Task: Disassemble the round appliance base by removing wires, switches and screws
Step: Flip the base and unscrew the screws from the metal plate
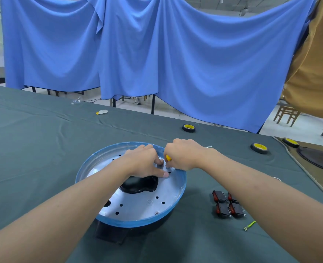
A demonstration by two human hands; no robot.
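Note:
The round appliance base (137, 207), a silver metal dish with a blue-film rim and a black centre opening, lies in front of me on the green cloth. My left hand (143, 162) rests inside it near the far rim, fingers curled, thumb flat on the metal. My right hand (183, 154) grips a yellow-handled screwdriver (168, 157), its tip pointing down at the dish by my left fingers. One screw (156, 212) shows at the near rim. Several black-and-red switches (228, 205) lie to the right, with a green-yellow wire (249, 225) near them.
Three rolls of black tape (188, 128) (259, 148) (290, 142) lie at the far right. A yellow-white scrap (102, 112) lies on the far cloth. Dark parts (320, 160) sit on a mat at the right edge. A blue curtain hangs behind the table.

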